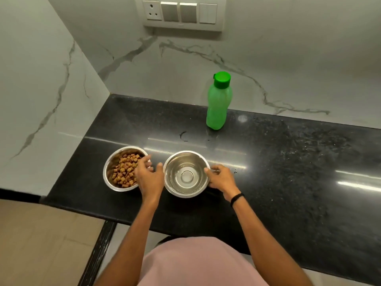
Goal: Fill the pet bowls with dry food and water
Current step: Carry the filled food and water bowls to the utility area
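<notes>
Two steel bowls stand side by side near the front of the black counter [288,162]. The left bowl [112,162] holds brown dry kibble [125,170]. The right bowl [186,174] holds clear water. My left hand [148,176] sits between the two bowls, fingers spread, thumb against the water bowl's left rim and fingertips over the kibble bowl's edge. My right hand [221,178] rests at the water bowl's right rim, fingers touching it. A green plastic bottle [218,102] with its green cap on stands upright behind the bowls, near the wall.
Marble walls meet in a corner at the counter's far left. A switch and socket panel [182,14] hangs on the back wall. The counter's left end is just left of the kibble bowl, with tan floor [41,244] below. Small water marks lie in front of the bottle.
</notes>
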